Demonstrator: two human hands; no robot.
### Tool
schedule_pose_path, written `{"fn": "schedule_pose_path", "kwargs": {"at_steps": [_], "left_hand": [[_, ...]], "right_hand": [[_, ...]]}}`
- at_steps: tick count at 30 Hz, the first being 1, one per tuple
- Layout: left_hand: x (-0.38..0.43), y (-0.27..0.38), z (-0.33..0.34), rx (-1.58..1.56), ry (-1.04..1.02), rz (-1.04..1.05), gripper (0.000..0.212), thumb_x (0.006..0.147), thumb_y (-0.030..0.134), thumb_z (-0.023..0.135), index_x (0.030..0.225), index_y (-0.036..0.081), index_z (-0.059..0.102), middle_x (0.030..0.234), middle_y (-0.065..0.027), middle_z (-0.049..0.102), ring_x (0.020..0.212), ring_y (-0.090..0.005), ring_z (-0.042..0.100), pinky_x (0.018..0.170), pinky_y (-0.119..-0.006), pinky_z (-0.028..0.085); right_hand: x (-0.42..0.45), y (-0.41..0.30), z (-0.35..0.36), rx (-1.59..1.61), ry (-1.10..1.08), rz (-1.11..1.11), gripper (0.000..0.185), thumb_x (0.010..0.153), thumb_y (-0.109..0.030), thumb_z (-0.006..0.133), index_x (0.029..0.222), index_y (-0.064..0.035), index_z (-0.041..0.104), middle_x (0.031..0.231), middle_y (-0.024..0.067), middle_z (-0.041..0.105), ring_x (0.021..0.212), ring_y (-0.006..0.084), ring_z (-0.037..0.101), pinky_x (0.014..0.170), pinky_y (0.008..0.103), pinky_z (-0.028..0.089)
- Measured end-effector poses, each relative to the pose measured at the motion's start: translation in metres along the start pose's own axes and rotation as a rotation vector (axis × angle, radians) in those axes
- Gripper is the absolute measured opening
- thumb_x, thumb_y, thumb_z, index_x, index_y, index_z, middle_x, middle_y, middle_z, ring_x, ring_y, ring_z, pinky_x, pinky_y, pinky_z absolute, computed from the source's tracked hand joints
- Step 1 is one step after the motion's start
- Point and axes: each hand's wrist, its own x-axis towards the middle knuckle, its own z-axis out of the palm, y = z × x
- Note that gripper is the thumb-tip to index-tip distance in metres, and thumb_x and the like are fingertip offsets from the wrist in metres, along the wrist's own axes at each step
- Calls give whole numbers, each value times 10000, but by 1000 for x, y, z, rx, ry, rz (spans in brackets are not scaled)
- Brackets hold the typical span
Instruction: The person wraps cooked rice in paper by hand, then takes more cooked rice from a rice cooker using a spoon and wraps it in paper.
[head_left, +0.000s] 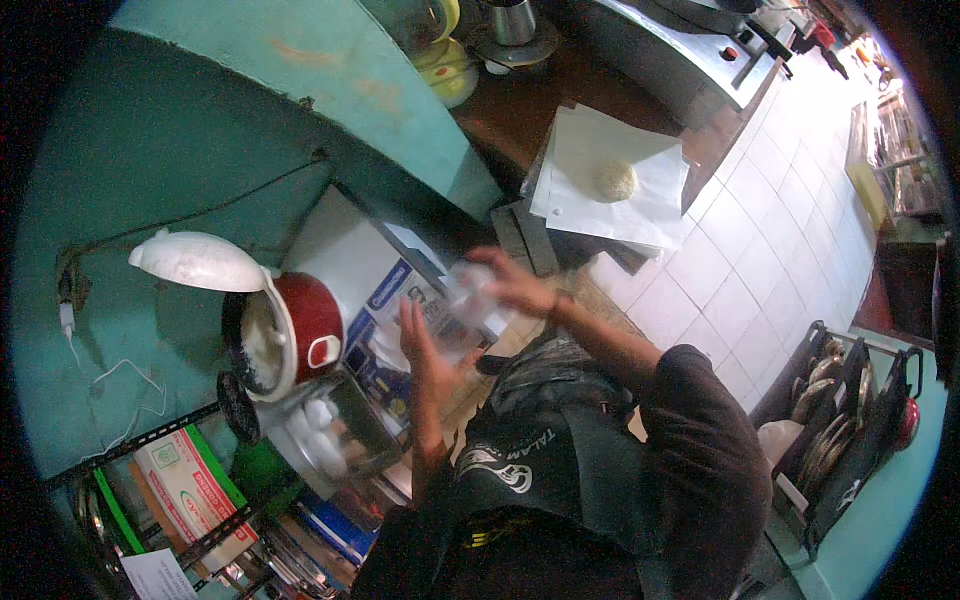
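My right hand (517, 289) grips a whitish, see-through thing (472, 292), blurred by motion; it may be a small cup or a plastic-wrapped lump. Facing it, my left hand (429, 349) is raised with thumb and fingers apart and holds nothing that I can make out. To the left stands a red rice cooker (306, 330), its white lid (199, 261) tipped up and white rice (262, 349) inside. Below the cooker, a clear tub (367, 442) holds several rounded white lumps (322, 431). A dome of pale rice (617, 182) sits on stacked white paper sheets (577, 161).
Behind my hands is a white box-like unit (322, 240) with blue printing. A metal rack (217, 416) with packets lies lower left. A black rack of plates (832, 420) stands at right on a green surface. A cable (225, 210) hangs along the green wall.
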Motion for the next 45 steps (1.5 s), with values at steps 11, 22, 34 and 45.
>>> {"fn": "schedule_pose_path", "kwargs": {"at_steps": [11,22,34,45], "left_hand": [[-54,-80,-21,432,66,-567,1029,672,357,805,1466,102,202,1375,-195,339,1218,-401,331,989,-539,274],[-73,-110,-11,622,-31,-712,1082,687,547,724,1489,122,134,1472,-214,168,1295,-423,262,1006,-560,263],[-68,-103,-41,339,266,-442,902,802,490,629,1481,108,173,1466,-233,143,1324,-420,235,1039,-554,241],[10,-54,4,-176,508,157,322,866,76,490,1172,-26,476,1198,-199,456,1163,-342,413,1007,-465,299]], "right_hand": [[16,29,-30,-1509,225,-11,479,723,-297,682,1158,-130,572,1175,120,521,1069,345,494,841,477,427],[-25,-31,-83,-1936,1084,-157,159,714,-280,728,858,-213,717,945,19,589,981,250,500,832,411,374],[-30,-114,-129,-848,1396,-263,359,722,-347,784,734,-6,674,628,13,621,596,93,519,587,255,439],[-43,-97,-119,-1253,1273,-308,280,760,-271,752,905,-47,666,820,106,677,720,190,647,649,321,504]]}}
